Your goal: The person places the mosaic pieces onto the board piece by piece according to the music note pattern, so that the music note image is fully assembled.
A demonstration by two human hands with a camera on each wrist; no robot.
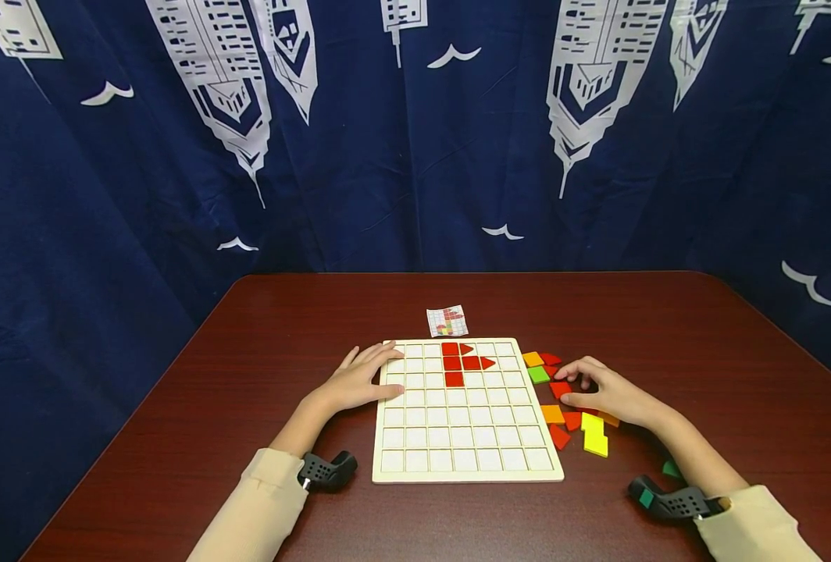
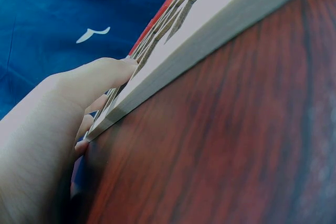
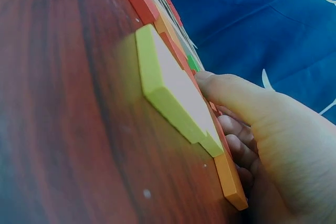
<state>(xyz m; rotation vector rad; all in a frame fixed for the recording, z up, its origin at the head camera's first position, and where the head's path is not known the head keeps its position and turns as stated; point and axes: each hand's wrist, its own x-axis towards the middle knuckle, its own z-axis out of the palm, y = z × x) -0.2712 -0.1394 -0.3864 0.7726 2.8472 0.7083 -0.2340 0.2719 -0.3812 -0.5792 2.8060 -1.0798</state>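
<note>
A pale board (image 1: 468, 474) with a grid of square cells lies on the table. In its upper rows sit several red square tiles and two red pointed tiles (image 1: 487, 363). My left hand (image 1: 352, 382) rests at the board's left edge, its fingers and thumb spread over the rim. Right of the board, my right hand (image 1: 608, 390) has thumb and curled index finger at opposite edges of a red square tile (image 1: 560, 389). In the right wrist view, yellow tiles (image 3: 173, 85) lie beside the thumb, and the remaining fingers curl behind an orange tile (image 3: 230, 182).
Loose tiles cluster along the board's right side: a green tile (image 1: 538, 375), an orange tile (image 1: 552, 414), yellow tiles (image 1: 594, 437) and several red ones. A dark green piece (image 1: 672, 469) lies by the right wrist. Behind the board is a small printed picture card (image 1: 447, 321).
</note>
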